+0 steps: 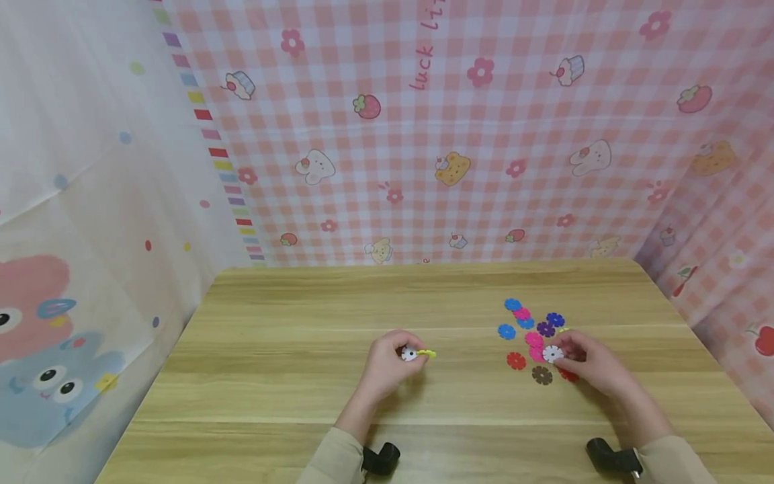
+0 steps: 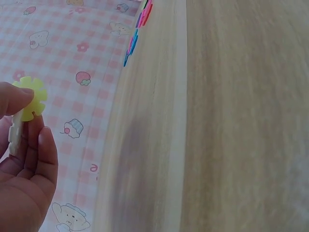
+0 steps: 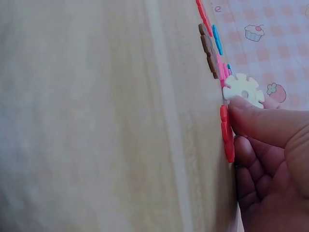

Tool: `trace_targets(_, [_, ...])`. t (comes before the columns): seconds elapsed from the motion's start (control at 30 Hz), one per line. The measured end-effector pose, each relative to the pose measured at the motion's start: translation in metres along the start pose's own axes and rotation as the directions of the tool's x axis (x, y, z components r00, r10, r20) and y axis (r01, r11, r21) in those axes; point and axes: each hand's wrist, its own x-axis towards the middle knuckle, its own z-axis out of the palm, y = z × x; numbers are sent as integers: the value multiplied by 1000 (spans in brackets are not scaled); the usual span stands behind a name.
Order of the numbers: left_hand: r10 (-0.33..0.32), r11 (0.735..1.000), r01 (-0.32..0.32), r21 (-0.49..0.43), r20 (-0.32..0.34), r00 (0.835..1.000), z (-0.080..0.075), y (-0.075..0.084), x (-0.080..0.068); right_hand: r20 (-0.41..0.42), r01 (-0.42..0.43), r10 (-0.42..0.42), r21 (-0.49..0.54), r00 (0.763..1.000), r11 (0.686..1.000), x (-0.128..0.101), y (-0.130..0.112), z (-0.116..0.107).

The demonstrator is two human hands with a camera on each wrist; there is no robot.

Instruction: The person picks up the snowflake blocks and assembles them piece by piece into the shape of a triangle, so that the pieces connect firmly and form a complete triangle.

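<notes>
With the left hand (image 1: pixel 387 363) pinching joined white and yellow discs (image 1: pixel 417 353) mid-bench, the right hand's (image 1: pixel 595 366) grip should lift its pinched white disc (image 1: pixel 552 353) cleanly from the loose discs (image 1: pixel 526 323) toward the bench's (image 1: pixel 272 376) right edge.

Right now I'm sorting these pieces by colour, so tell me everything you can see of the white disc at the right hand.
The white disc is a flat, round, plastic-looking piece with notches cut around its rim and a small hole in the middle. It is tilted up off the wooden table at the edge of the scattered coloured discs. The right hand pinches its rim with the fingers; a red disc lies just beside it.
</notes>
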Motion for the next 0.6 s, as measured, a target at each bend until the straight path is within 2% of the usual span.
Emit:
trace_targets(0.17, [-7, 1000, 7, 9, -1, 1000, 2, 0, 0, -25, -24, 24, -9, 999, 1000, -1, -5, -2])
trace_targets(0.33, [-20, 1000, 20, 6, -2, 1000, 2, 0, -1, -44, -34, 32, -38, 999, 999, 1, -24, 1])
trace_targets(0.6, [-27, 999, 27, 24, 8, 1000, 2, 1, 0, 7, 30, -31, 76, 999, 997, 10, -60, 22])
